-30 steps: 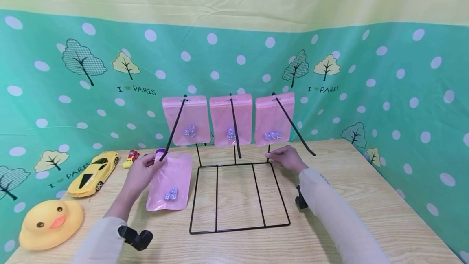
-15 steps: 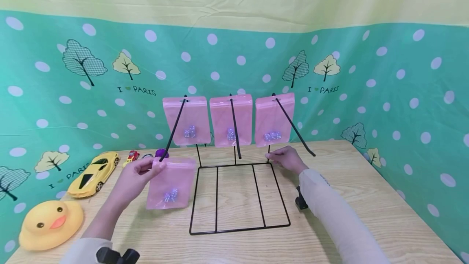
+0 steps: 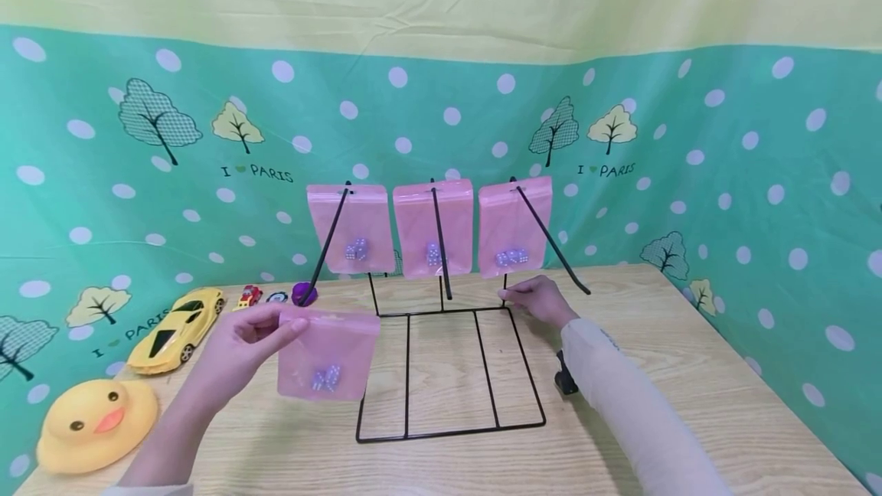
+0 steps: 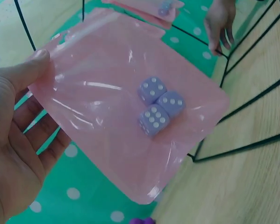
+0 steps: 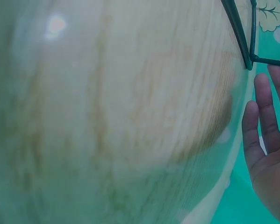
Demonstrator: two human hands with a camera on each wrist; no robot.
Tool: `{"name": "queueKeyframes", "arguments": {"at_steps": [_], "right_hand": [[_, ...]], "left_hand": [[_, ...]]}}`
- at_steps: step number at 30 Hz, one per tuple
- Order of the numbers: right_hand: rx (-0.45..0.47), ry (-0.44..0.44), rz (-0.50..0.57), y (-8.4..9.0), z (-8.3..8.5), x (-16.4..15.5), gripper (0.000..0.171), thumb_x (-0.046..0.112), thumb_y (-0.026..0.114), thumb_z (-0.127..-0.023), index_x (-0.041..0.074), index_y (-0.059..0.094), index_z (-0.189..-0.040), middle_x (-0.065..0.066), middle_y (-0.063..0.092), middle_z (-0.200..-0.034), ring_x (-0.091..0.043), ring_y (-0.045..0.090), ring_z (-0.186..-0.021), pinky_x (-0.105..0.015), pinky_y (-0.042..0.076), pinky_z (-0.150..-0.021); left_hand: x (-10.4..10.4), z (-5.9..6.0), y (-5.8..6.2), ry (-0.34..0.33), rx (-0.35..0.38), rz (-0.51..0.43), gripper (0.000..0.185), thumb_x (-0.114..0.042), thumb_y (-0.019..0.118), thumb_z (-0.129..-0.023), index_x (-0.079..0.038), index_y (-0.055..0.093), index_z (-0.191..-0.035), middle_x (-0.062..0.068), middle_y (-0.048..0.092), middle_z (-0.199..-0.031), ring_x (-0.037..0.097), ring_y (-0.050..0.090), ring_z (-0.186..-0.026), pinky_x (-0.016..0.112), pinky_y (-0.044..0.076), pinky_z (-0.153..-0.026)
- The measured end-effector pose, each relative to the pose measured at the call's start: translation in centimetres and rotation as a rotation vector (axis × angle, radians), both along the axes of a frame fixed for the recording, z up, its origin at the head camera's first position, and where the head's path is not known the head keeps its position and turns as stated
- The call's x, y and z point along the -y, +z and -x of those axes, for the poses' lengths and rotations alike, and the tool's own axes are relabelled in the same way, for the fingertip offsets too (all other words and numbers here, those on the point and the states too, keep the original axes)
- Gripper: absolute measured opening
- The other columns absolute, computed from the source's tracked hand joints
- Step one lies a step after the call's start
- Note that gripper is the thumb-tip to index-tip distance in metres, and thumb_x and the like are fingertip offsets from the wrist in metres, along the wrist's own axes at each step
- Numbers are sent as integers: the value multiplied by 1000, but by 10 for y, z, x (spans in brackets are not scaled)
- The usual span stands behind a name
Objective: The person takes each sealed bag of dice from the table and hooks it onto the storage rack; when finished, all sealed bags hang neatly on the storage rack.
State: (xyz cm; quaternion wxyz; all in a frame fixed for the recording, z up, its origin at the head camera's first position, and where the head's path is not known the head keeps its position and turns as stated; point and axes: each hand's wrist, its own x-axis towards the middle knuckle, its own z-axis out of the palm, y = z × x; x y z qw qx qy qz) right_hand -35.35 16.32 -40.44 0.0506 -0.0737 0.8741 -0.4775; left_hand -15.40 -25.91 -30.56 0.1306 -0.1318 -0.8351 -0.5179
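Pink pouch (image 3: pixel 329 354) in my left hand (image 3: pixel 237 347): thin glossy plastic film, see-through, wrinkled with shiny highlights. Dice (image 4: pixel 157 105) inside: smooth matt lilac plastic, white pips. Three hanging pouches (image 3: pixel 434 226): same glossy pink plastic. Rack (image 3: pixel 451 373): thin black metal wire, smooth, slight sheen. Counter (image 3: pixel 689 373): light wood grain, matt. Backdrop (image 3: pixel 138 174): printed cloth, creased, matt. Toy car (image 3: pixel 177 328): glossy yellow plastic. Duck (image 3: pixel 88 423): smooth yellow, soft sheen, rubbery-looking. My sleeve (image 3: pixel 641 419): pale matt cloth.
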Motion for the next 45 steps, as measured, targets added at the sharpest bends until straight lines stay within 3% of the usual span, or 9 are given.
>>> {"name": "queueKeyframes", "arguments": {"at_steps": [4, 9, 12, 16, 19, 30, 37, 41, 45], "right_hand": [[2, -5, 2, 0, 0, 0, 28, 31, 73, -96, 5, 79, -107, -9, 75, -86, -17, 68, -77, -28, 51, -67], [-3, 1, -1, -1, 0, 0, 30, 31, 73, -96, 5, 78, -109, -8, 76, -90, -17, 70, -80, -29, 53, -69], [-3, -3, -5, -2, 0, 0, 30, 31, 73, -96, 5, 78, -109, -8, 76, -94, -18, 71, -83, -30, 54, -71], [3, -15, -4, -2, 0, 1, 31, 31, 74, -95, 5, 78, -111, -10, 76, -103, -21, 72, -87, -33, 58, -76], [6, -18, -1, -3, 0, 1, 31, 31, 75, -95, 5, 78, -111, -12, 75, -111, -22, 73, -91, -36, 59, -80], [0, -23, -1, -2, -1, 2, 32, 32, 75, -95, 5, 78, -110, -11, 76, -107, -22, 73, -90, -33, 58, -77], [-9, -16, -2, -2, -1, 1, 32, 33, 74, -95, 4, 78, -110, -10, 76, -106, -21, 72, -89, -34, 57, -77], [-6, -13, 2, -2, -1, 1, 32, 34, 74, -95, 5, 79, -109, -8, 77, -102, -19, 71, -86, -33, 56, -76], [-4, -11, 0, -3, -1, 0, 33, 35, 74, -95, 5, 79, -108, -8, 76, -93, -18, 71, -84, -32, 55, -75]], "left_hand": [[-1, -7, 5, -41, -51, -9, 17, 1, 64, -98, -7, 76, -106, -6, 75, -99, 11, 67, -83, 22, 54, -75], [-4, -17, 10, -25, -105, 4, 22, 4, 64, -95, -11, 78, -101, -10, 75, -103, 6, 64, -91, 22, 52, -74], [-4, -20, 12, -78, -148, -98, 29, 11, 62, -93, -11, 78, -101, -6, 76, -98, 6, 65, -86, 21, 53, -72], [-3, -21, 14, -233, -220, -293, 36, 20, 57, -91, -6, 77, -103, 3, 77, -95, 10, 69, -78, 20, 56, -71], [-3, -22, 15, -305, -271, -374, 34, 21, 56, -90, -3, 77, -104, 6, 76, -95, 11, 70, -75, 20, 57, -69], [-15, -32, 30, -252, -318, -432, 36, 22, 53, -91, -4, 76, -98, 4, 77, -95, 9, 71, -75, 19, 57, -66], [-19, -28, 28, -209, -339, -493, 31, 20, 54, -93, 0, 76, -100, 8, 76, -93, 12, 71, -72, 19, 57, -68], [-22, -30, 30, -115, -312, -475, 30, 18, 55, -94, -2, 77, -98, 7, 76, -89, 12, 70, -71, 19, 57, -67], [-23, -27, 28, -129, -308, -498, 30, 18, 52, -95, -1, 75, -98, 6, 76, -90, 12, 68, -74, 19, 56, -67]]}}
